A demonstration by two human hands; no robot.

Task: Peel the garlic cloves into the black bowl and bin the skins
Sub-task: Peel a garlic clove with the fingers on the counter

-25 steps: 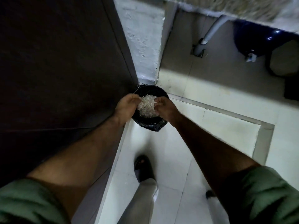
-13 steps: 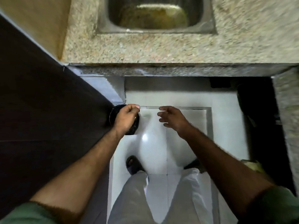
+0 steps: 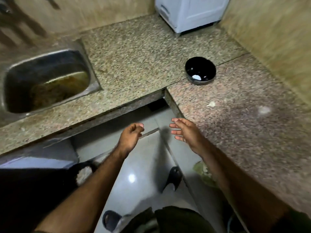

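Motion blur softens most edges. Both hands are held in the air above the floor, nothing held: the left hand (image 3: 130,137) has loosely curled fingers, the right hand (image 3: 186,132) has spread, nearly straight fingers. On the granite tabletop (image 3: 134,52) the black bowl (image 3: 200,70) stands well beyond them; its pale contents cannot be identified. The bin (image 3: 82,173) is partly hidden behind the left forearm.

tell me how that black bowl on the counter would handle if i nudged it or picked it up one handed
The black bowl looks glossy and smooth, so it could be slippery in the fingers. It sits upright on the flat granite counter with a rounded base, so a nudge would probably slide it rather than tip it. It holds only a small white bit, so it is likely light.
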